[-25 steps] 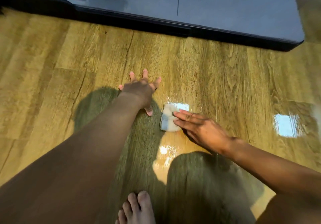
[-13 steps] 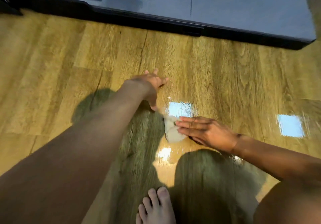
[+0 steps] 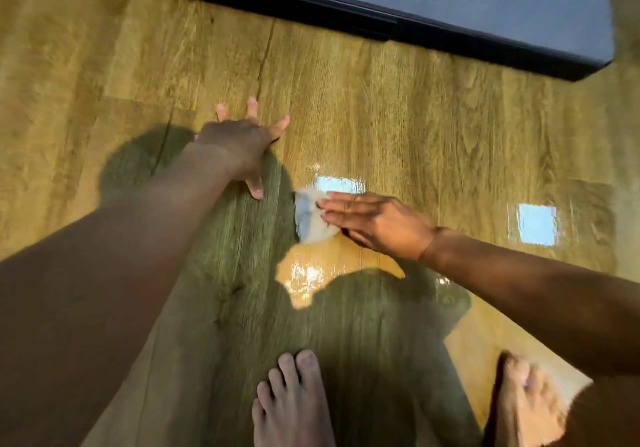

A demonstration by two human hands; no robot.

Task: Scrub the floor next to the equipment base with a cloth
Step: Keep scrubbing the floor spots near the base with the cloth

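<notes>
The cloth (image 3: 311, 219), a small pale wad, lies on the wood-plank floor (image 3: 433, 127) in the middle of the view, under the fingers of the right hand (image 3: 377, 226).

Nearest the camera two bare feet stand on the planks: the left foot (image 3: 294, 401) near centre, and the right foot (image 3: 526, 408) off to the right and blurred. The person's shadow (image 3: 363, 335) darkens the boards between feet and hands.

Beyond it, the right hand comes in from the right with its fingers straight and close together, pointing left and laid flat over the cloth's right part. It presses rather than grips. The thumb is hidden under the palm, so I cannot tell whether it hooks the cloth's near edge. The cloth's long axis runs roughly near to far, across the line of those fingers, and its left part shows bare.

To the left of the cloth and a little farther off, the left hand (image 3: 242, 148) is planted on the floor with its fingers spread wide, holding nothing. It looks like a brace. Its thumb tip is near the cloth but apart from it.

Farthest off, the equipment base (image 3: 346, 16) shows as a black edge under a grey panel, slanting from far left toward the right. A broad band of floor separates it from the cloth. Scrubbing right beside the base would likely call for the right hand, the one on the cloth, to push away toward the far side.
</notes>
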